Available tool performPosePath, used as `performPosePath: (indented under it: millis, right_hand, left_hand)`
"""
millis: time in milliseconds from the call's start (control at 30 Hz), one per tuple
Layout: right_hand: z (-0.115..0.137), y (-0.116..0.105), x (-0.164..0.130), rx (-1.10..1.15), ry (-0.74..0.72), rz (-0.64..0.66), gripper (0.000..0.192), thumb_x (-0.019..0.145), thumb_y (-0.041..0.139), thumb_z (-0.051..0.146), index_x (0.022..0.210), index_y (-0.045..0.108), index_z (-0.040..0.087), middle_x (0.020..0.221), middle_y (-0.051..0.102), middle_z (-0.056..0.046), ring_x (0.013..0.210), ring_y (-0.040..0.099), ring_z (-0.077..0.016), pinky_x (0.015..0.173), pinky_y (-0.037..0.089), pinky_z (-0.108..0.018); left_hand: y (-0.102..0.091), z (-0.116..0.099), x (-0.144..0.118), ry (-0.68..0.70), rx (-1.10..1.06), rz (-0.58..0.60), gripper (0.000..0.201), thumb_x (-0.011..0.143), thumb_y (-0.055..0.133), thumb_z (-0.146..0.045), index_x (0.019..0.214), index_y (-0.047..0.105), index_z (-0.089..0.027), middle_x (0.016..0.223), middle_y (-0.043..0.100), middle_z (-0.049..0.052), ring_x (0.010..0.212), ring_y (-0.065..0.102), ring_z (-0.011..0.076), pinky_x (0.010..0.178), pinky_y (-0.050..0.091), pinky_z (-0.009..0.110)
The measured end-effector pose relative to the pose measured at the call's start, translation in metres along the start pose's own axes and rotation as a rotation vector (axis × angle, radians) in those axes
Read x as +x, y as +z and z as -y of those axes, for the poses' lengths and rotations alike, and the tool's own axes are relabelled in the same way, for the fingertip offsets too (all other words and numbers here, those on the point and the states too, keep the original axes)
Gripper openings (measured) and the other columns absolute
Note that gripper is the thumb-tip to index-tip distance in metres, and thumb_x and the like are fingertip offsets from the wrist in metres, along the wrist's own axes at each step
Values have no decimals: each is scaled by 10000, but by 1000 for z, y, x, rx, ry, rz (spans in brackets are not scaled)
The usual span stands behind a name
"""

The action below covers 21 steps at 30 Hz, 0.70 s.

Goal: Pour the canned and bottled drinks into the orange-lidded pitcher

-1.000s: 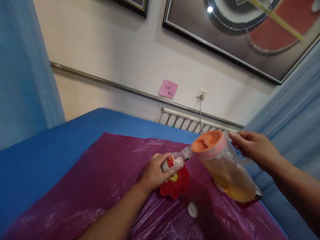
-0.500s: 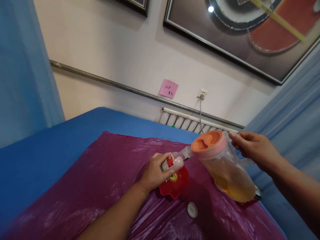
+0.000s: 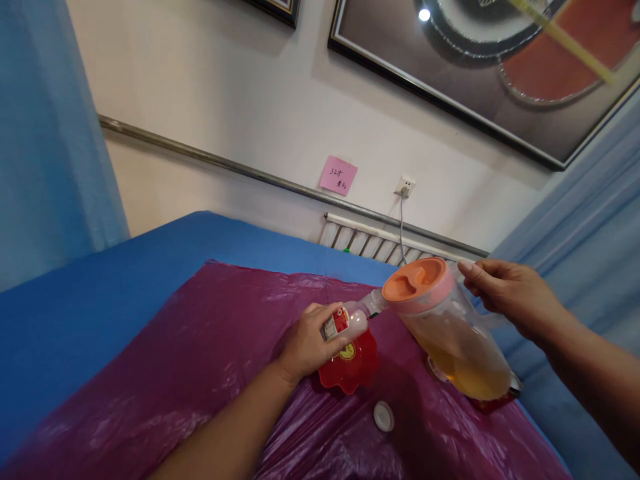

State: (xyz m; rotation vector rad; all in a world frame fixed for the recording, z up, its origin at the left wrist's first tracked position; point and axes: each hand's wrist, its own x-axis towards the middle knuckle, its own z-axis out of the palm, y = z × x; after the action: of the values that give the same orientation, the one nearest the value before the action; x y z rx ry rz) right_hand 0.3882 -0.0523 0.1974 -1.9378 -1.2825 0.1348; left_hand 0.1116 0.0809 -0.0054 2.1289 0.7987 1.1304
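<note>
My left hand [image 3: 306, 343] grips a small clear bottle [image 3: 353, 320] with a red-and-white label, tilted so its neck meets the spout of the pitcher. My right hand [image 3: 510, 293] holds the handle of a clear plastic pitcher [image 3: 453, 333] with an orange lid [image 3: 415, 279]; the pitcher leans left and holds amber liquid. A red scalloped dish [image 3: 350, 368] lies under the bottle. A white bottle cap [image 3: 383, 415] rests on the magenta plastic sheet [image 3: 200, 353] in front of the dish.
The magenta sheet covers a blue table [image 3: 100, 293] that reaches the wall. Blue curtains hang at left [image 3: 50, 133] and right [image 3: 590, 220]. On the wall are a pink note [image 3: 339, 176], a socket [image 3: 404, 187] with a cord, and a radiator [image 3: 370, 243].
The pitcher has tipped slightly more to the left and its lid has risen a little. Both hands keep their grips and places.
</note>
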Motion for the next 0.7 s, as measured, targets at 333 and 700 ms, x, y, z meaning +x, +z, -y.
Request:
performPosePath:
  millis: [333, 700]
  right_hand:
    - [-3, -1, 1, 15, 7, 14, 612, 785, 679, 774, 630, 646, 183, 508, 518, 6, 420, 365, -91, 373, 279, -222]
    - [0, -1, -1, 25, 34, 19, 631, 760, 680, 799, 612, 620, 189, 509, 504, 12, 434, 379, -91, 396, 288, -223]
  left_hand:
    - [0, 1, 0, 7, -29, 0, 541, 792, 788, -405, 1300, 661, -271, 1068, 702, 53, 1014, 663, 253, 914, 548, 406]
    - [0, 2, 1, 8, -36, -4, 545, 789, 789, -399, 1300, 652, -267, 1086, 697, 59, 1025, 660, 259, 916, 551, 427]
